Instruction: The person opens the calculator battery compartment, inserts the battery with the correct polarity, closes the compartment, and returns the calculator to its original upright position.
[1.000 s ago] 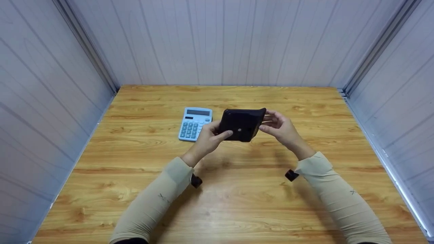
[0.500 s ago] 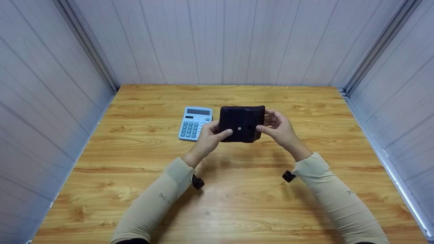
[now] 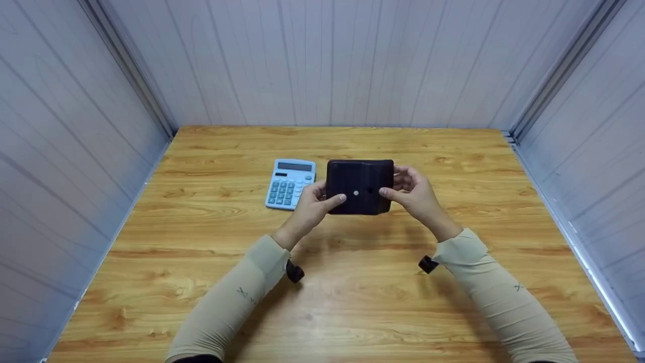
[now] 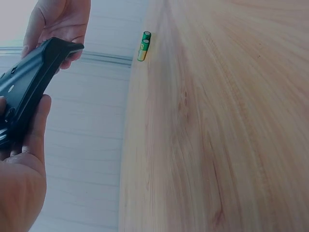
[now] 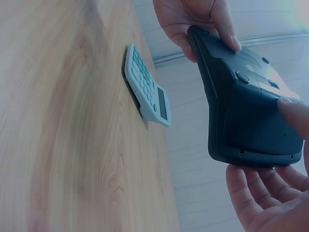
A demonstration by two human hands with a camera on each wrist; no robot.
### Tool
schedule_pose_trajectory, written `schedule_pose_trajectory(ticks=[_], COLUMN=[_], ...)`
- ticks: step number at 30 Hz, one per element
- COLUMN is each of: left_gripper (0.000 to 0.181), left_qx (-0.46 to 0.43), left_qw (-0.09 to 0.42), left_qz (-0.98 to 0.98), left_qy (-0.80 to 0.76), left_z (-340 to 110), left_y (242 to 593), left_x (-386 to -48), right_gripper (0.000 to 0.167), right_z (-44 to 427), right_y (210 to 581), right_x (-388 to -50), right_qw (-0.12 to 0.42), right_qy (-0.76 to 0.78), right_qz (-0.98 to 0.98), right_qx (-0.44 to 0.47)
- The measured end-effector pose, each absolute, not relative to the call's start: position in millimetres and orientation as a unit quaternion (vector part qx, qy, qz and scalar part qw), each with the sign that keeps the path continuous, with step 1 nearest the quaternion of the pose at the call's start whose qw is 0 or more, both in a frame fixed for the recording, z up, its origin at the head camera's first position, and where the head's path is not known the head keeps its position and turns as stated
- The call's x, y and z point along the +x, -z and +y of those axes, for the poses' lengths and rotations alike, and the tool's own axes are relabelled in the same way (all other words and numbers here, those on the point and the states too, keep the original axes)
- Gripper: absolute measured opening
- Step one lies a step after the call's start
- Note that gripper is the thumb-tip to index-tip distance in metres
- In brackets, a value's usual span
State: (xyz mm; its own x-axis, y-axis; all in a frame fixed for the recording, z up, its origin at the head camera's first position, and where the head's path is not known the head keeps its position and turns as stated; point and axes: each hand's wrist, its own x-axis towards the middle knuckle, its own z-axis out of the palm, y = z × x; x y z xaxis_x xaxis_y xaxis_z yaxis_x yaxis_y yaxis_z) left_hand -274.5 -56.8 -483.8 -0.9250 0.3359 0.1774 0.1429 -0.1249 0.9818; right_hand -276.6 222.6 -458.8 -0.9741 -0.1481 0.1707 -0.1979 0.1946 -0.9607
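A black device (image 3: 359,176) is held up above the table between both hands, its underside facing the head camera. The left hand (image 3: 313,204) grips its left end, thumb on the underside and fingers behind. At the other end the right hand (image 3: 417,197) holds it, with the thumb pressed on the underside. In the right wrist view the device (image 5: 256,116) shows a panel and small round feet, the right hand's fingers (image 5: 263,191) beneath its edge. The left wrist view shows the device (image 4: 29,82) from the side, with the left hand (image 4: 24,179) around its near end.
A light blue calculator (image 3: 288,184) lies on the wooden table (image 3: 227,227), just left of the device. Two green batteries (image 4: 144,47) lie near the table edge in the left wrist view. Pale panelled walls (image 3: 322,60) stand behind and at both sides.
The device has turned so that its underside faces the head camera more squarely. The right hand has shifted slightly left, its thumb now farther onto the underside. The left hand keeps its grip.
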Motion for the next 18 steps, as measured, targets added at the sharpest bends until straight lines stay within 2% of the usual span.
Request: schedule_pose_trajectory(ticks=[7, 12, 18], left_gripper=[0.041, 0.05, 0.052], left_qx=[0.166, 0.166, 0.162], left_qw=[0.087, 0.102, 0.118], left_qz=[0.65, 0.645, 0.638], left_qy=[-0.737, -0.739, -0.744], left_z=[-55.1, -54.6, -54.1], left_y=[482.0, 481.7, 484.2], left_x=[-275.2, -275.4, -275.4], right_gripper=[0.053, 0.057, 0.061], right_z=[223.4, 222.4, 219.8], right_y=[459.2, 457.8, 459.4], right_x=[-276.0, -273.4, -270.5], right_qw=[0.003, 0.004, 0.012], right_qy=[-0.622, -0.61, -0.581], right_qz=[-0.778, -0.787, -0.809], right_qx=[0.089, 0.088, 0.091])
